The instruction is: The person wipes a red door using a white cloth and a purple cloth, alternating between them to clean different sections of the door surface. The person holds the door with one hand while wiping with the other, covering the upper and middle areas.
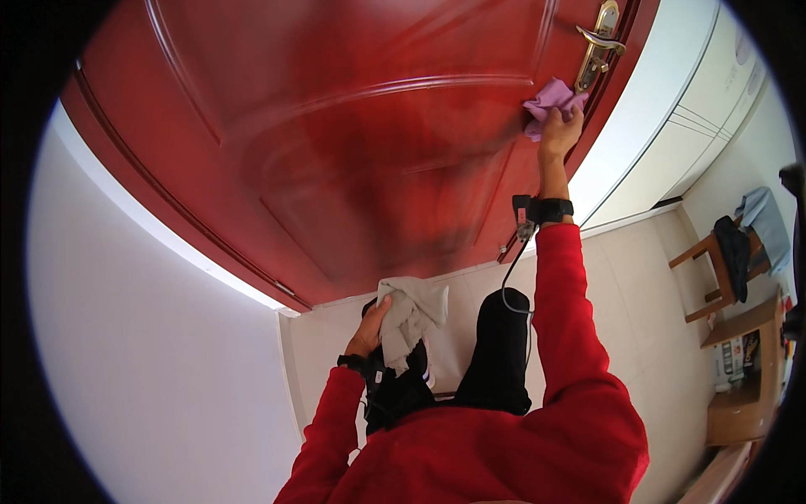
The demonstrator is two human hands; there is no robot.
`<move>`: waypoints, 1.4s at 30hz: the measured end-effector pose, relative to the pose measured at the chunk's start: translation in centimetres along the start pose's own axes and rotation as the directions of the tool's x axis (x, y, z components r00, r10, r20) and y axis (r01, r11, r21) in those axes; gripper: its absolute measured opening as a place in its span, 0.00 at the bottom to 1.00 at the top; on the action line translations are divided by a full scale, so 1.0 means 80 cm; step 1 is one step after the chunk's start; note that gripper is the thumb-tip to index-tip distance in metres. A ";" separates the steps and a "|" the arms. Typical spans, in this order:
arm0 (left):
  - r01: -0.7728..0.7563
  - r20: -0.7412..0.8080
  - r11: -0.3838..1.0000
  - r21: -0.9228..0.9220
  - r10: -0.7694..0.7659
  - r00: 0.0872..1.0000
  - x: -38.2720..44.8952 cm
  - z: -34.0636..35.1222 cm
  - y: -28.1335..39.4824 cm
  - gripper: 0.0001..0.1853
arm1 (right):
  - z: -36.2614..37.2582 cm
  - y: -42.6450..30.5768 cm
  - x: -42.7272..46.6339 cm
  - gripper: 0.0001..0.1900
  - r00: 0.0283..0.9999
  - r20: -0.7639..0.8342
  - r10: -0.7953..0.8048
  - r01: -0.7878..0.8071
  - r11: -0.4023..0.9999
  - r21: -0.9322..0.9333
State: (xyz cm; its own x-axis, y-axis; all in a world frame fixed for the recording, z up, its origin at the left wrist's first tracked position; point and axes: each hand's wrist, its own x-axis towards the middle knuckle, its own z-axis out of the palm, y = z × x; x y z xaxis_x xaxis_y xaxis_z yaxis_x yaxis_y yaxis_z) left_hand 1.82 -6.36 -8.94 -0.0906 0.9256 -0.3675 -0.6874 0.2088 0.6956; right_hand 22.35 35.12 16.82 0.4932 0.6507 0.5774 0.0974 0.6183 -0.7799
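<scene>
A glossy red panelled door [390,145] stands before me, shut in its frame. My right hand [560,133] grips a crumpled pink cloth [553,101] and presses it to the door's edge, just below the brass handle plate [589,74]. Above the cloth, the curved lever handle [599,41] sticks out from that plate. Low in front of my legs, my left hand [373,324] holds a beige cloth [409,312] that hangs in loose folds, apart from the door as far as I can tell.
A pale wall [157,302] runs along the left. White cabinet panels [667,145] rise on the right. Beyond them, a wooden chair [715,271] bears clothes, with a wooden shelf unit [740,416] nearby. A cable [507,277] hangs from my right wrist strap [554,209].
</scene>
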 end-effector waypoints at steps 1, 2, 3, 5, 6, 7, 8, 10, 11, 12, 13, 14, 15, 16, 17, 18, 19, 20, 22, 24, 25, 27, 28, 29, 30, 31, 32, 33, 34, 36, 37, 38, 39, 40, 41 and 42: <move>-0.004 -0.008 1.000 0.026 0.004 1.000 0.000 0.000 0.000 0.31 | 0.007 -0.017 -0.005 0.23 0.991 0.008 -0.132 0.132 0.987 -0.087; 0.004 -0.014 0.999 0.032 -0.004 1.000 0.000 -0.001 0.001 0.31 | 0.020 -0.038 -0.009 0.22 0.970 0.034 -0.240 0.238 0.970 0.041; 0.030 -0.021 0.999 0.016 -0.029 0.999 0.000 -0.001 0.001 0.31 | 0.032 -0.060 -0.013 0.21 0.960 0.053 -0.276 0.268 0.955 0.126; 0.025 -0.060 0.998 0.050 -0.022 0.998 -0.001 -0.003 0.001 0.30 | 0.048 -0.102 -0.018 0.20 0.869 0.090 -0.486 0.474 0.872 0.125; 0.047 -0.071 0.998 0.031 -0.045 0.996 -0.001 -0.004 0.000 0.30 | 0.056 -0.117 -0.020 0.20 0.887 0.096 -0.452 0.444 0.891 0.095; 0.033 -0.084 0.998 0.051 -0.028 0.996 -0.001 -0.005 -0.001 0.30 | 0.062 -0.127 -0.020 0.20 0.875 0.095 -0.474 0.469 0.880 0.076; 0.035 -0.086 0.998 0.049 -0.030 0.996 -0.001 -0.005 -0.001 0.29 | 0.063 -0.130 -0.019 0.20 0.841 0.090 -0.533 0.530 0.846 0.063; 0.022 -0.077 0.999 0.037 -0.019 0.997 0.000 -0.005 -0.003 0.28 | 0.057 -0.115 -0.022 0.20 0.859 0.063 -0.509 0.511 0.860 -0.016; 0.006 -0.068 1.000 0.027 -0.004 0.998 0.001 -0.005 -0.004 0.27 | 0.053 -0.100 -0.025 0.20 0.854 0.050 -0.518 0.520 0.853 -0.050; 0.002 -0.047 1.000 0.003 -0.002 0.999 0.001 -0.003 -0.003 0.27 | 0.043 -0.080 -0.026 0.20 0.830 0.016 -0.557 0.557 0.827 -0.077; -0.002 -0.057 1.000 0.011 0.003 0.998 0.001 -0.003 -0.003 0.26 | 0.033 -0.056 -0.030 0.20 0.882 0.008 -0.472 0.469 0.874 -0.125; 0.006 -0.057 1.000 0.003 -0.005 0.998 0.000 -0.002 -0.002 0.26 | 0.023 -0.031 -0.035 0.21 0.920 0.004 -0.391 0.386 0.907 -0.169; 0.022 -0.065 0.999 -0.024 -0.023 0.998 -0.001 -0.001 -0.001 0.26 | 0.012 -0.006 -0.036 0.22 0.954 -0.027 -0.300 0.291 0.942 -0.168; 0.011 -0.062 1.000 -0.002 -0.011 0.998 -0.002 -0.001 -0.001 0.26 | 0.000 0.017 -0.036 0.23 0.989 -0.052 -0.138 0.127 0.975 -0.182; 0.007 -0.065 1.000 0.002 -0.007 0.998 -0.002 -0.001 0.000 0.26 | -0.012 0.038 -0.029 0.25 1.000 -0.029 0.001 -0.007 0.981 -0.194; 0.016 -0.072 1.000 -0.009 -0.017 0.997 -0.003 -0.001 0.001 0.26 | -0.024 0.058 -0.024 0.25 1.000 -0.024 -0.001 -0.005 0.974 -0.225; 0.003 -0.056 1.000 -0.007 -0.004 0.998 -0.003 -0.001 0.001 0.26 | -0.032 0.077 -0.015 0.26 1.000 -0.011 0.022 -0.024 0.975 -0.220; 0.004 -0.045 1.000 -0.018 -0.005 0.999 -0.002 -0.002 0.000 0.26 | -0.038 0.097 -0.008 0.27 0.998 -0.014 0.063 -0.065 0.965 -0.254; 0.005 -0.044 1.000 -0.019 -0.006 0.999 -0.001 -0.003 -0.001 0.27 | -0.050 0.139 0.005 0.27 0.981 -0.050 0.189 -0.195 0.951 -0.238; -0.007 -0.047 1.000 -0.018 0.006 0.999 0.000 -0.004 -0.002 0.27 | -0.050 0.181 0.016 0.28 0.935 -0.081 0.344 -0.352 0.928 -0.119; -0.007 -0.050 1.000 -0.011 0.006 0.999 0.000 -0.005 -0.003 0.28 | -0.051 0.198 0.025 0.28 0.919 -0.035 0.392 -0.393 0.910 -0.130; 0.010 -0.047 0.999 -0.034 -0.012 0.999 0.000 -0.005 -0.003 0.28 | -0.051 0.213 0.036 0.27 0.902 0.030 0.430 -0.423 0.898 -0.122; -0.003 -0.034 1.000 -0.029 0.002 0.999 0.000 -0.005 -0.003 0.29 | -0.048 0.210 0.037 0.26 0.870 0.014 0.493 -0.492 0.868 -0.067; 0.000 -0.041 1.000 -0.029 -0.001 0.999 -0.001 -0.004 -0.003 0.29 | -0.045 0.199 0.034 0.26 0.903 0.051 0.427 -0.422 0.903 -0.086; 0.002 -0.022 0.999 -0.042 -0.003 1.000 0.000 -0.004 -0.002 0.29 | -0.041 0.179 0.031 0.25 0.930 0.068 0.361 -0.345 0.922 -0.175; -0.008 -0.032 1.000 -0.017 0.007 0.999 0.000 -0.003 -0.002 0.29 | -0.032 0.153 0.020 0.25 0.962 0.070 0.265 -0.250 0.953 -0.172; -0.011 -0.018 1.000 -0.007 0.011 1.000 -0.001 -0.002 -0.001 0.29 | -0.022 0.121 0.007 0.24 0.985 0.066 0.157 -0.145 0.975 -0.166; 0.002 -0.017 1.000 -0.012 -0.002 1.000 -0.001 -0.002 0.000 0.29 | -0.004 0.090 -0.020 0.25 1.000 -0.027 -0.013 0.014 0.999 0.033; 0.000 -0.005 1.000 -0.011 0.000 1.000 -0.002 -0.001 0.000 0.28 | 0.001 0.060 -0.036 0.25 0.996 0.044 -0.075 0.076 0.997 -0.015; 0.018 0.002 0.998 -0.056 -0.018 1.000 -0.002 -0.001 0.000 0.28 | 0.010 0.011 -0.079 0.26 0.974 0.128 -0.185 0.188 0.982 -0.010; 0.017 -0.016 0.999 -0.047 -0.018 1.000 -0.002 -0.001 0.000 0.27 | 0.010 -0.004 -0.104 0.26 0.955 0.152 -0.254 0.259 0.966 -0.013; 0.020 -0.030 0.999 -0.048 -0.022 0.999 -0.002 -0.001 0.000 0.27 | 0.012 -0.016 -0.127 0.24 0.949 0.149 -0.278 0.284 0.959 -0.016; 0.022 -0.027 0.998 -0.061 -0.024 0.999 -0.002 -0.001 0.000 0.27 | 0.009 -0.022 -0.148 0.23 0.943 0.213 -0.257 0.267 0.963 -0.022; 0.022 -0.041 0.998 -0.055 -0.025 0.999 -0.002 -0.001 -0.001 0.26 | 0.005 -0.025 -0.168 0.22 0.927 0.272 -0.258 0.273 0.962 -0.019; 0.023 -0.040 0.998 -0.061 -0.025 0.999 -0.002 -0.002 -0.001 0.26 | 0.000 -0.023 -0.180 0.21 0.910 0.340 -0.236 0.259 0.966 -0.025; 0.019 -0.014 0.996 -0.085 -0.020 1.000 -0.002 -0.002 -0.002 0.26 | -0.003 -0.019 -0.184 0.20 0.912 0.356 -0.201 0.226 0.974 -0.027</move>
State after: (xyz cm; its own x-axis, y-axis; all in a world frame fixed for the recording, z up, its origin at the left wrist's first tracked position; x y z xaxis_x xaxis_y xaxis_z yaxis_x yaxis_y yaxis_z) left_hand 1.79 -6.56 -9.09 -0.0870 0.9167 -0.3899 -0.7479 0.1985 0.6334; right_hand 15.11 24.50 9.43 0.1224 0.6262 0.7700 0.2299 0.7368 -0.6358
